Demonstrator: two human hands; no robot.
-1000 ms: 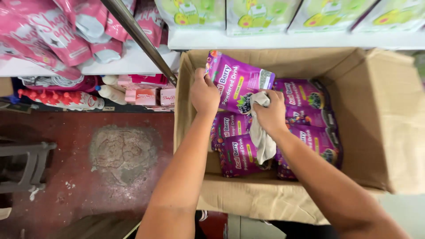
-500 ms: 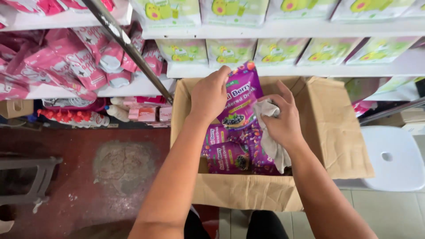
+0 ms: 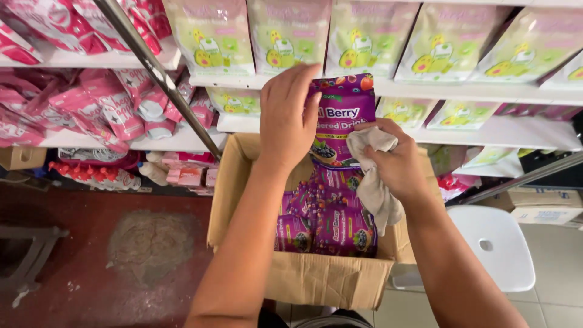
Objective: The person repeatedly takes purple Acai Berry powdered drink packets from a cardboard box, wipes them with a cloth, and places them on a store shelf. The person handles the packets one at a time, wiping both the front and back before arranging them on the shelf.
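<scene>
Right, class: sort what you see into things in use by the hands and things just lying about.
In use: left hand, purple pouch, right hand, grey cloth, cardboard box of purple pouches.
Lying about: green pouches, pink pouches, white stool.

Shop: shelves (image 3: 388,91) of packaged pouches (image 3: 289,33)

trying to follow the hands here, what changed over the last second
The left hand has lifted the purple pouch out of the cardboard box and up in front of the shelf of green pouches. The right hand rose with it, pressing the grey cloth to the pouch's face. Both grips stayed the same; the other purple pouches stayed in the box.
</scene>
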